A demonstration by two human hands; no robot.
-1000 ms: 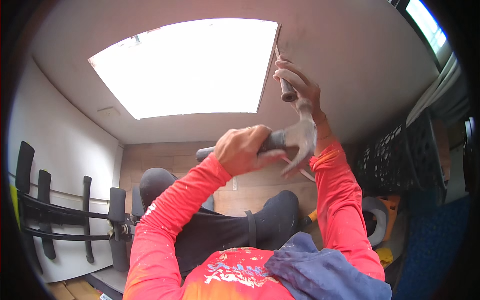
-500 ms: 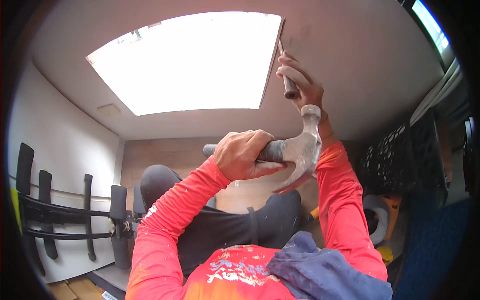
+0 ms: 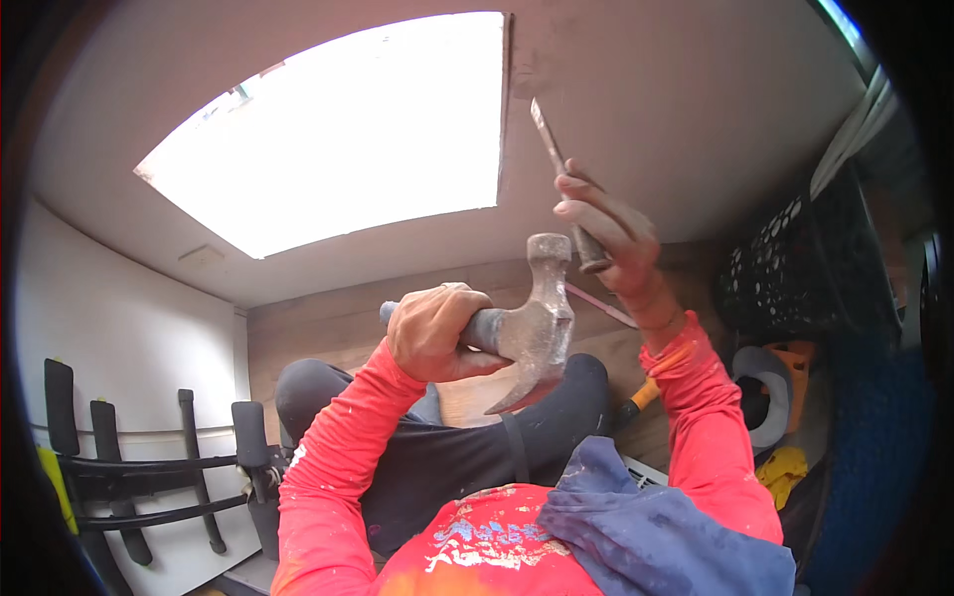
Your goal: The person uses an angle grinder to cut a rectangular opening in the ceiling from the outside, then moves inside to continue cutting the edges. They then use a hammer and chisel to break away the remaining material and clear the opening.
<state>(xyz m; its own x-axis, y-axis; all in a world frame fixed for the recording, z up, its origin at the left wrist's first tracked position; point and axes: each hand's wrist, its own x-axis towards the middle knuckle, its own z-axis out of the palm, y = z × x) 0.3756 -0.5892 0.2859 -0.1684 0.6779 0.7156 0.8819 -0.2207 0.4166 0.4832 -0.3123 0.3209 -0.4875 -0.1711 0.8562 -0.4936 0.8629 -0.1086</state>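
Observation:
My left hand (image 3: 437,333) is wrapped round the dark handle of a claw hammer (image 3: 542,333), whose worn metal head points up and claw curves down. Higher and to the right, my right hand (image 3: 616,233) grips a chisel (image 3: 552,144) by its handle. Its blade slants up and left, with the tip apart from the wall. The hammer's striking face is just left of the chisel's butt end; I cannot tell whether they touch. Beyond the hands, a bright window-like opening (image 3: 368,129) is cut in the pale wall (image 3: 656,109), its right edge near the chisel tip.
A black exercise-type frame with padded bars (image 3: 149,467) stands at the left by a white panel (image 3: 119,298). On the right are a perforated black crate (image 3: 775,263), a grey ring-shaped thing (image 3: 770,397) and a yellow-handled tool (image 3: 644,395). A blue cloth (image 3: 656,517) lies over my shirt.
The chisel has come away from the opening's right edge, down toward me. The hammer has shifted left and slightly down in the picture, and the view has tilted a little.

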